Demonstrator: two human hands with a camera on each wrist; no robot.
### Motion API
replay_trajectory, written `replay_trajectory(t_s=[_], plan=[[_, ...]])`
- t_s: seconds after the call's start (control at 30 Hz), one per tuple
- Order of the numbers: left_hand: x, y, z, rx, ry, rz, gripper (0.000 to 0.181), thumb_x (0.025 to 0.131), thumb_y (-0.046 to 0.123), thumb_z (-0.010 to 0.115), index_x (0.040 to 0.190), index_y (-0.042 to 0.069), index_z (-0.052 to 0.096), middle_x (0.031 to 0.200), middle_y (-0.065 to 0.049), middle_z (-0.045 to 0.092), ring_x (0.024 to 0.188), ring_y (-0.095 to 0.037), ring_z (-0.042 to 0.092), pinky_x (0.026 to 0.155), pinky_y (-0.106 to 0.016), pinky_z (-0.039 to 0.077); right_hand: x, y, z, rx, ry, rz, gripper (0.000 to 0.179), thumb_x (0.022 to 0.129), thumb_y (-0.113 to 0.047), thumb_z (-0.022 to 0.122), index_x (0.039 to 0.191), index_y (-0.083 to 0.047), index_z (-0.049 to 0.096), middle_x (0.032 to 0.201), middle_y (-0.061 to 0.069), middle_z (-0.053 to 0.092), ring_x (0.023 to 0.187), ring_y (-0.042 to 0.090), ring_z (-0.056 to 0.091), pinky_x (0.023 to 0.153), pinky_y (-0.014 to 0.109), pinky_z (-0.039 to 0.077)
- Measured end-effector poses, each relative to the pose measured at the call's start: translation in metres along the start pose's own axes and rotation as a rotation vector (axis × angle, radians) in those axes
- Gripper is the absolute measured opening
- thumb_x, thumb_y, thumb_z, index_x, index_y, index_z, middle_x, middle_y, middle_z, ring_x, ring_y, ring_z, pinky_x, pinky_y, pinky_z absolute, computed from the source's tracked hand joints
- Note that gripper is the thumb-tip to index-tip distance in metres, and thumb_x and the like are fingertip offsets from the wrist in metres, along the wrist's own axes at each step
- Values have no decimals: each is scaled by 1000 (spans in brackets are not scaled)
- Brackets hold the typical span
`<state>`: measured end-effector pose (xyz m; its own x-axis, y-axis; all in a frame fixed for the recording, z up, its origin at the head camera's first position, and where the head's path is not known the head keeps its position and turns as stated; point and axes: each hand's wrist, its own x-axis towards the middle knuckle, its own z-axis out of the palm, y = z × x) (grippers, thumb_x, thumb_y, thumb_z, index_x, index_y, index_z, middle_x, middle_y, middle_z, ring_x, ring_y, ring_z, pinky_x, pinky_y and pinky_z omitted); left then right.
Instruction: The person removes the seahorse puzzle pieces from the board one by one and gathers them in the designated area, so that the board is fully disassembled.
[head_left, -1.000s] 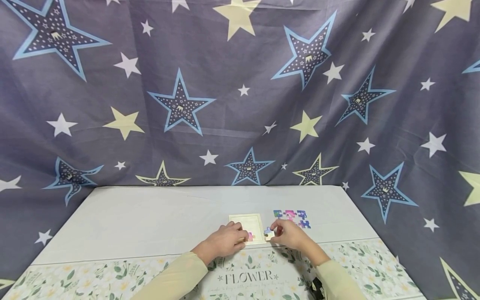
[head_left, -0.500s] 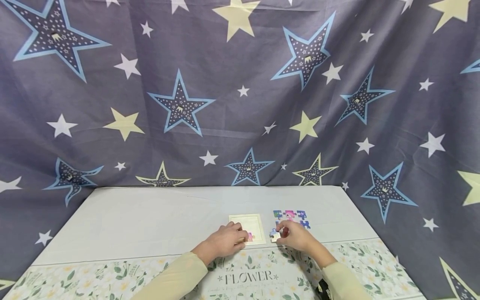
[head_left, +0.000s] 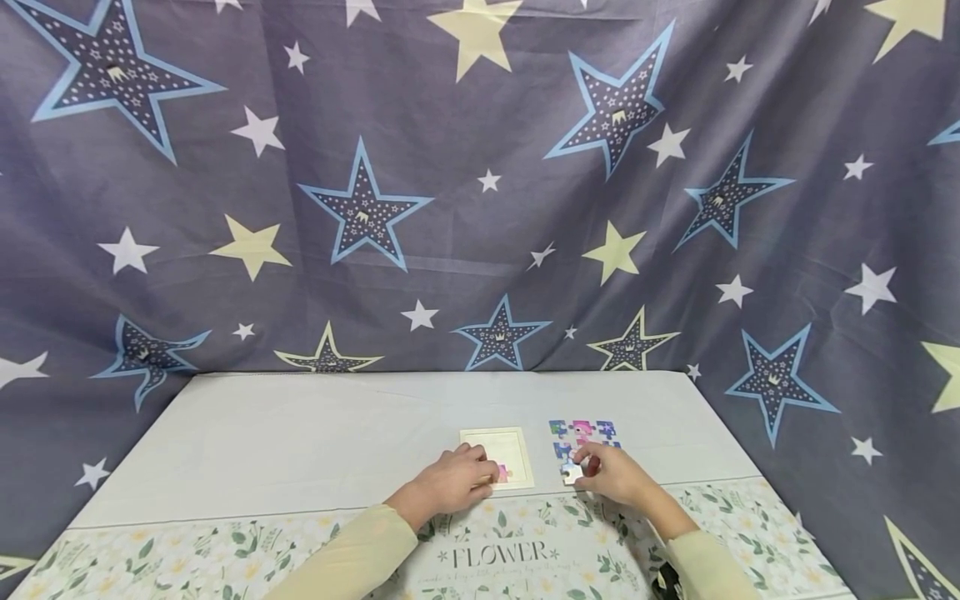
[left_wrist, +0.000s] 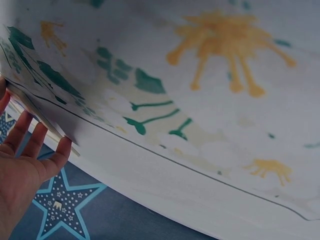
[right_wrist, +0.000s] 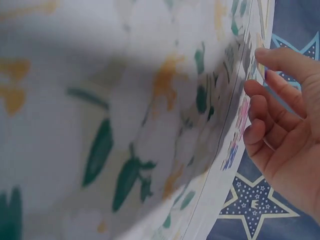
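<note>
A shallow cream square puzzle tray lies on the table in the head view. My left hand holds its left edge with bent fingers; in the left wrist view the fingertips meet the tray's side. Inside the tray, a pink puzzle piece sits low down, close to my left fingertips. My right hand pinches a pale blue and white puzzle piece at the table surface, right of the tray. Loose puzzle pieces in blue, pink and green are laid out behind it, some partly covered by that hand.
The white table top stretches left and behind the tray. A floral cloth band with the word FLOWER runs along the front. Dark star-patterned fabric hangs at the table's back and sides.
My right hand has moved right, away from the tray, with the pale blue and white puzzle piece, to the front of the loose pieces. My left hand has stayed on the tray.
</note>
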<state>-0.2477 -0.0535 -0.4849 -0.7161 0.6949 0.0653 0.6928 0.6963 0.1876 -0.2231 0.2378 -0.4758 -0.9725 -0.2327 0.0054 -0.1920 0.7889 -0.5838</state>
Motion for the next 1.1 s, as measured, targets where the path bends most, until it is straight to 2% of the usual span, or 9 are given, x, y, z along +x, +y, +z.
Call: replay_trajectory(t_s=[0.13, 0.3, 0.8, 1.1], plan=[[0, 1, 0, 8, -1, -5, 9, 92, 36, 57, 98, 31, 60, 96, 8, 51, 82, -8, 40, 71, -30, 40, -3, 6, -4, -6, -5, -9, 26, 77, -12, 74, 99, -5, 61, 73, 0, 55, 64, 12, 47, 56, 23, 40], [1, 0, 0, 4, -1, -4, 9, 92, 36, 57, 99, 30, 60, 96, 8, 52, 82, -8, 40, 71, -30, 40, -7, 12, -7, -9, 4, 43, 26, 77, -13, 74, 99, -7, 61, 74, 0, 55, 63, 12, 46, 55, 24, 39], [1, -1, 0, -8, -12, 10, 9, 92, 34, 56, 100, 30, 60, 97, 7, 53, 81, -9, 40, 69, -30, 40, -19, 28, -19, -10, 16, 109, 26, 76, -10, 73, 99, -6, 62, 72, 2, 54, 62, 14, 46, 52, 26, 39], [1, -1, 1, -7, -8, 9, 10, 92, 34, 57, 100, 30, 60, 97, 7, 53, 81, -8, 40, 69, -30, 40, -22, 35, -25, 6, 40, 180, 26, 76, -10, 73, 99, -7, 62, 71, 3, 53, 60, 16, 47, 51, 28, 39]])
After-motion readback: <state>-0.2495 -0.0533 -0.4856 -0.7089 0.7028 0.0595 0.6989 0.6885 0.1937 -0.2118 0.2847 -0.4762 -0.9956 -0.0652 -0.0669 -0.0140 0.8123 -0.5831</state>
